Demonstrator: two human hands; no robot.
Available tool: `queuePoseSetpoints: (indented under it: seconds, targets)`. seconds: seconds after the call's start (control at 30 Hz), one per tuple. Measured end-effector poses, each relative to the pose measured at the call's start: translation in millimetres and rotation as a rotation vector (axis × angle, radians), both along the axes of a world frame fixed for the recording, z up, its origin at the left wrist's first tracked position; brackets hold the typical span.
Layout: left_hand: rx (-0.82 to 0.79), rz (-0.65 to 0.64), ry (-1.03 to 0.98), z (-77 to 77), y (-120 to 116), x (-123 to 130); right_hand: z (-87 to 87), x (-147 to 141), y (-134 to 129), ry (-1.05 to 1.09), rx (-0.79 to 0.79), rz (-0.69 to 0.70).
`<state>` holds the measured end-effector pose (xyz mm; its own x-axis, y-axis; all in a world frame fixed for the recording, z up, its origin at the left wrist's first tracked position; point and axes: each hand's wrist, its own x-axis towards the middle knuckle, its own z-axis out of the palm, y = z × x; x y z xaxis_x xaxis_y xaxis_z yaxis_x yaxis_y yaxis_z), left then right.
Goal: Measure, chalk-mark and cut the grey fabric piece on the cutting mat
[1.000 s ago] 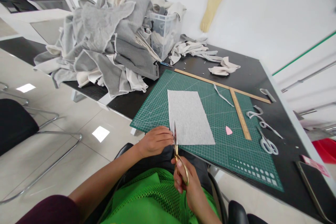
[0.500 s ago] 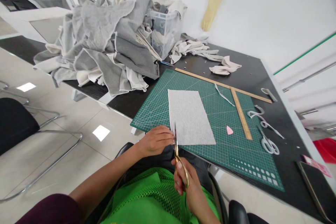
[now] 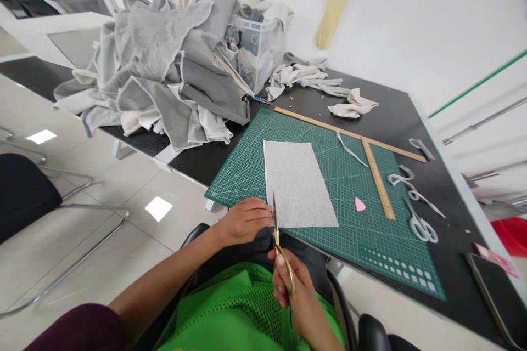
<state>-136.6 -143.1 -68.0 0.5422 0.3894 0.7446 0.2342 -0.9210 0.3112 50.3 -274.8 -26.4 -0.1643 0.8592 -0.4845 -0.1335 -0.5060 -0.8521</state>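
One grey cloth piece [image 3: 300, 186] lies flat just beyond the left hand [image 3: 242, 221], its near left corner at the fingertips. We judge it light, soft and floppy, apt to ruck rather than slip; we would take hold by that near edge, flat between fingers and thumb. The left hand's fingers lie nearly straight and together; its thumb is hidden, so we cannot tell whether it pinches the cloth. The right hand [image 3: 294, 285] is curled round the handles of the gold scissors [image 3: 276, 238], which look stiff and heavier, best held by the loops; their blades point away from it, beside the left fingertips. Beyond both hands we see the green mat [image 3: 234, 175] on the black worktop [image 3: 382, 93].
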Motion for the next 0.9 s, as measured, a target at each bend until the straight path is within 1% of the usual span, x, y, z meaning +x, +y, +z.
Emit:
queuePoseSetpoints:
  seconds: [0.3, 0.9]
  targets:
    - [0.016, 0.003, 0.009, -0.2, 0.1, -0.1, -5.2, 2.2, -1.6, 0.095, -0.033, -0.038]
    - [-0.001, -0.004, -0.002, 0.0, -0.5, -0.2, 4.1, 1.2, -3.1, -0.011, -0.026, -0.008]
